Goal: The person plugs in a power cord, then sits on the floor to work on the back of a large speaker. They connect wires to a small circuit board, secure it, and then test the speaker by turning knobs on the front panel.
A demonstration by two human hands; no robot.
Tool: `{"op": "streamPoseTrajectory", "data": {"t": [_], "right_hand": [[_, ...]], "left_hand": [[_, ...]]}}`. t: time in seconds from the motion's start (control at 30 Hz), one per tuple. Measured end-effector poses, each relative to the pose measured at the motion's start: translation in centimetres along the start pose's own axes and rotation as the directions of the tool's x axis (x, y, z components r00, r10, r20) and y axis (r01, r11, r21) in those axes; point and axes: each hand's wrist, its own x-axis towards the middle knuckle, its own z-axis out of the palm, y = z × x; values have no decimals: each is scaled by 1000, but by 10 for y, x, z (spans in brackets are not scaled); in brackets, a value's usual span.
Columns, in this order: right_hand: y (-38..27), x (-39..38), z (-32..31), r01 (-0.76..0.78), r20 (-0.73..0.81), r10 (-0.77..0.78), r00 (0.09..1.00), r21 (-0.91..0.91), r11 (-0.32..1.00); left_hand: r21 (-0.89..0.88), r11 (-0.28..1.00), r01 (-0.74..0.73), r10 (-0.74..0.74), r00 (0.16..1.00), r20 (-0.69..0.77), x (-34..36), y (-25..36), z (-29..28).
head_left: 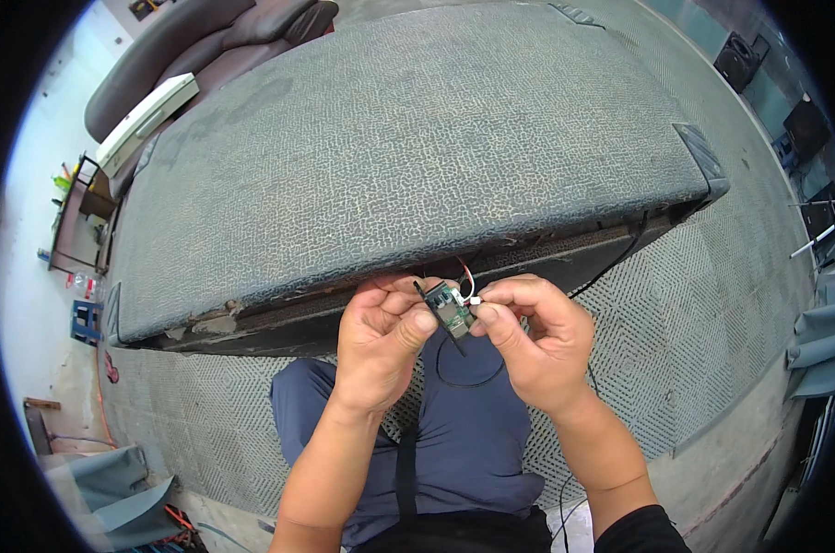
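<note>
My left hand (387, 330) is closed on a small green circuit board (456, 319) fixed to a narrow black plate, gripping it between thumb and fingers. Between the thumb and forefinger of my right hand (535, 334) is a small white plug connector (475, 300), close beside the board. Red, white and dark wires (468, 269) run from the connector area up to the gap in a large textured black cabinet (417, 157). Whether the plug is seated in the board's socket I cannot tell. Both hands are held over my lap, at the cabinet's near edge.
A thin black cable (470, 384) loops below the board across my blue-grey trousers. Patterned matting (657, 341) covers the floor around the cabinet. A dark leather sofa (210, 51) stands far left, with a low shelf (78, 221) nearer. Black speakers (738, 60) line the right wall.
</note>
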Motion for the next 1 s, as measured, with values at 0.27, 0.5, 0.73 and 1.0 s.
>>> {"op": "streamPoseTrajectory", "data": {"t": [0.27, 0.5, 0.73, 1.0], "right_hand": [[-1, -2, 2, -85, 12, 84, 996, 148, 985], [-5, -2, 3, -178, 23, 177, 984, 221, 959], [4, 4, -8, -336, 187, 279, 942, 489, 805], [5, 7, -10, -421, 295, 301, 907, 604, 677]], "left_hand": [[71, 997, 29, -30, 1000, 10, 2, 6, 3], [59, 997, 48, -51, 998, 45, 2, 9, 1], [56, 998, 36, -38, 999, 36, 2, 8, 4], [72, 997, 18, -21, 999, 35, 2, 6, 3]]}}
